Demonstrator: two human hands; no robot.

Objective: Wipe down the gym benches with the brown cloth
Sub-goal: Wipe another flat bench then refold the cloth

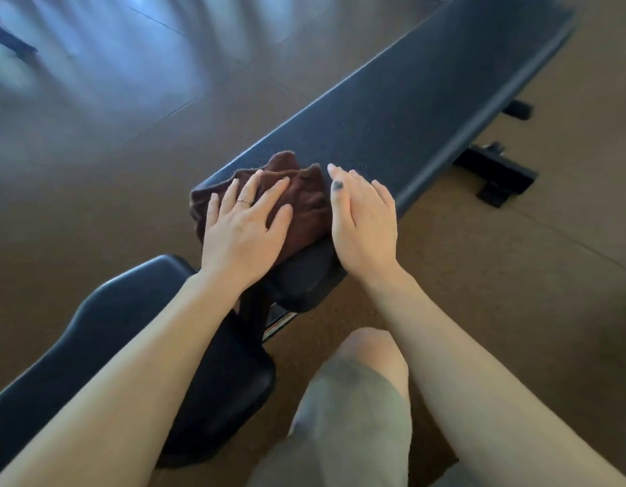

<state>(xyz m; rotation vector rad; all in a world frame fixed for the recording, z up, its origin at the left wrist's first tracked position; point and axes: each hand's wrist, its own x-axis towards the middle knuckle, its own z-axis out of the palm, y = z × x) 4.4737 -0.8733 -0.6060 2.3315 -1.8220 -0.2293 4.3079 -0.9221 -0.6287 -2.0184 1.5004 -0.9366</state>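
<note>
A bent knee (366, 349) shows below the hands: left hand (246, 226) pressed flat, fingers spread, on the bunched cloth (304, 202) at the bench (410, 110) end, right hand (364, 219) released just beside it.

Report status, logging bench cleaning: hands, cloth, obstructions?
Left hand flat on brown cloth, near end of bench pad. Right hand open beside cloth. Pad ahead unobstructed.
</note>
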